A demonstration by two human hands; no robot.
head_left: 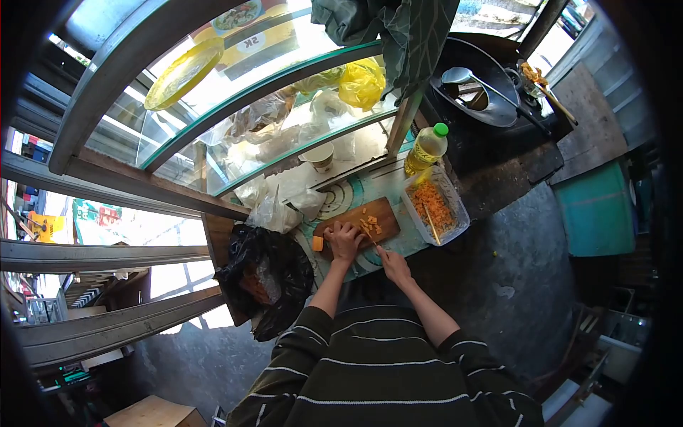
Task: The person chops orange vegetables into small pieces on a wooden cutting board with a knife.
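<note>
A wooden cutting board (388, 215) lies on the counter in front of me. My left hand (344, 242) rests on the board with its fingers bent down; whatever lies beneath them is hidden. Cut pieces of orange food (371, 226) are scattered just right of those fingers. My right hand (393, 266) is closed around the handle of a knife (373, 240), whose thin blade points toward the cut pieces. A larger orange block (317, 243) sits at the board's left edge.
Right of the board stand a clear container (456, 226) of shredded orange food and a bottle of yellow oil (427, 149). A wok (491, 110) with a ladle (459, 75) is farther right. On the left hangs a black plastic bag (295, 274); a glass case (284, 85) stands ahead.
</note>
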